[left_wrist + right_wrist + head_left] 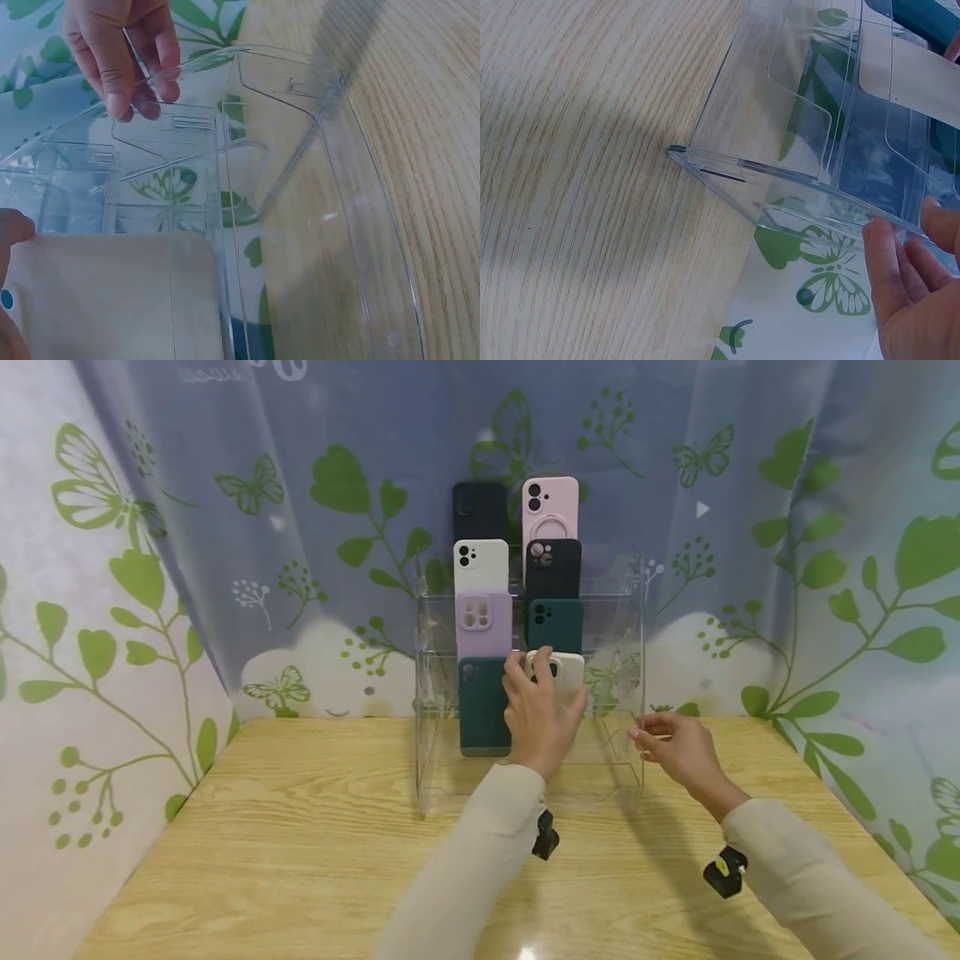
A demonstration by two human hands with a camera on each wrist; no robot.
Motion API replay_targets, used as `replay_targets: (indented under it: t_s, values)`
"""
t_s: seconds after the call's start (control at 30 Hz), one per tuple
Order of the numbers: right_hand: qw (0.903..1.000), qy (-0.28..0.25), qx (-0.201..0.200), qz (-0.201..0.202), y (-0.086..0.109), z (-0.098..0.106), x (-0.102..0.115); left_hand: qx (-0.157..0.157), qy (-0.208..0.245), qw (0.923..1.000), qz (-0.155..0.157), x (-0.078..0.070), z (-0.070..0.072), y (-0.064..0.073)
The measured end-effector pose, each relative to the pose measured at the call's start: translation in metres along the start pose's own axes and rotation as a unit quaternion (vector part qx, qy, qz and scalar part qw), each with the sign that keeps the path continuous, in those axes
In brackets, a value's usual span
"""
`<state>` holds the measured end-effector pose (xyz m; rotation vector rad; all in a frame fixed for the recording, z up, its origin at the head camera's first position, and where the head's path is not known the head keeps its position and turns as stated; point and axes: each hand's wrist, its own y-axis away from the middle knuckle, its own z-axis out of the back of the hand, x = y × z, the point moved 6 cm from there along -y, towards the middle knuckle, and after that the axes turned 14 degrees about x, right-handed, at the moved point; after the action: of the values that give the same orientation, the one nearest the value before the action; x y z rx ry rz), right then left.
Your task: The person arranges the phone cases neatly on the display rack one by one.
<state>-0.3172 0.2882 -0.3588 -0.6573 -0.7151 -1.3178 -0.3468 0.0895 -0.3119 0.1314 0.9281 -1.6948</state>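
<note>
A clear acrylic display rack (pixel 528 777) stands on the table with phone cases in two stepped columns. My left hand (pixel 542 718) holds the white phone case (pixel 572 668) at the front of the right column, fingers over its top and thumb at its right side. That white case (pixel 120 292) fills the lower left of the left wrist view. My right hand (pixel 681 752) pinches the rack's right side panel between thumb and fingers, as the right wrist view also shows with the hand (pixel 922 300) at the panel's edge. The left hand covers the case's lower part in the head view.
Left of the left hand stands a dark teal case (pixel 483 710), with a lilac case (pixel 483 639), a white case (pixel 480 568) and a black case (pixel 480 514) behind. Further teal (pixel 557 627), black (pixel 562 572) and pink (pixel 558 510) cases rise on the right. A patterned curtain (pixel 300 568) hangs behind.
</note>
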Motion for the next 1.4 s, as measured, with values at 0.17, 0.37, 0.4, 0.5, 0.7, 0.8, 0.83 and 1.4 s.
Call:
replay_targets:
  t_s: [0.17, 0.37, 0.4, 0.5, 0.7, 0.8, 0.83, 1.4]
  values:
    - [1.0000, 0.000, 0.000, 0.000, -0.0002, -0.0002, -0.0005, 0.008, -0.026, 0.9996, 0.003, -0.0028, -0.0014, -0.0006]
    - [1.0000, 0.008, 0.001, 0.001, 0.0007, 0.0001, 0.0007, 0.022, -0.042, 0.9989, 0.008, -0.0026, -0.0033, -0.0019]
    - [1.0000, 0.008, 0.001, 0.001, 0.0007, 0.0002, 0.0010, 0.023, -0.043, 0.9988, 0.009, -0.0024, -0.0037, -0.0024]
    - [1.0000, 0.007, 0.001, 0.001, 0.0006, 0.0002, 0.0009, 0.028, -0.052, 0.9982, 0.011, -0.0028, -0.0055, -0.0035]
    - [1.0000, 0.007, -0.001, 0.001, 0.0002, -0.0003, -0.0001, 0.054, -0.082, 0.9950, 0.019, -0.0039, -0.0099, -0.0036]
    - [1.0000, 0.008, -0.001, 0.002, 0.0002, -0.0003, -0.0002, 0.061, -0.094, 0.9936, 0.019, -0.0047, -0.0103, -0.0035]
    - [1.0000, 0.008, -0.002, 0.002, 0.0003, -0.0001, -0.0001, 0.063, -0.096, 0.9932, 0.019, -0.0049, -0.0103, -0.0037]
    - [0.9999, 0.010, -0.003, 0.006, 0.0013, 0.0004, -0.0001, 0.092, -0.060, 0.9940, -0.002, -0.0009, -0.0058, -0.0039]
